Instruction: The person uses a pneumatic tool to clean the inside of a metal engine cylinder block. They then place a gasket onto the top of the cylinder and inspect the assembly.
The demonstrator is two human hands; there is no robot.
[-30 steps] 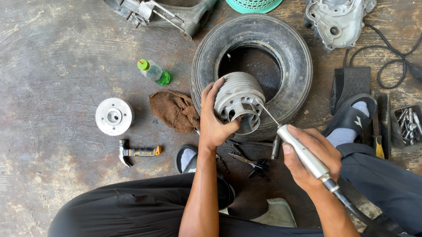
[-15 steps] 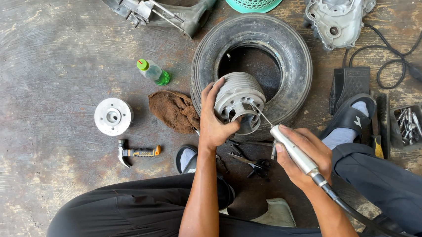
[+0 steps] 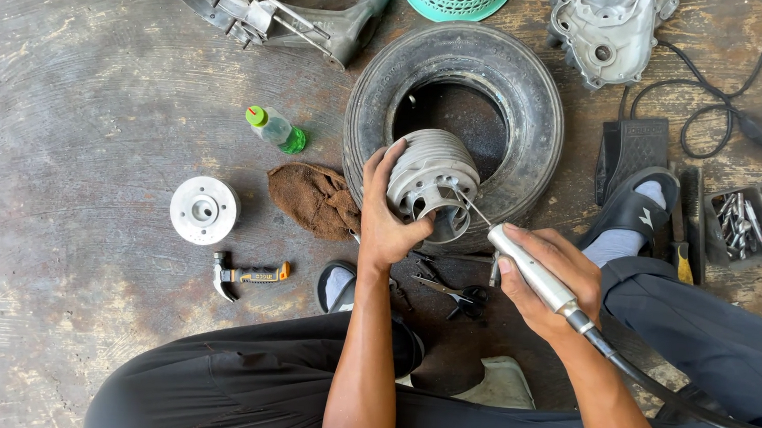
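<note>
Grey cast metal, finned on the outside: a cylinder (image 3: 430, 183) sits gripped in the left hand (image 3: 387, 219), fingers wrapped round its near side and thumb over the top, closed firmly on it. It is held against the inner edge of a worn black tyre (image 3: 532, 99) lying flat on the concrete floor (image 3: 74, 130). The cylinder's axis is tilted, its open mouth facing roughly five o'clock, toward the person.

The right hand (image 3: 548, 279) is closed fully round a slim silver rotary handpiece (image 3: 531, 270). Its long axis runs from five o'clock up to eleven o'clock, and a thin bit at the tip reaches the cylinder's mouth; whether it touches metal appears likely but cannot be confirmed. A black flexible shaft (image 3: 655, 385) trails from its rear toward four o'clock.

At nine o'clock of the cylinder lies a brown rag (image 3: 310, 198), beyond it a round metal hub (image 3: 204, 210) and a small hammer (image 3: 247, 275). A green bottle (image 3: 274, 130) lies at ten o'clock. Scissors (image 3: 456, 293) lie below the cylinder, at six o'clock.
</note>
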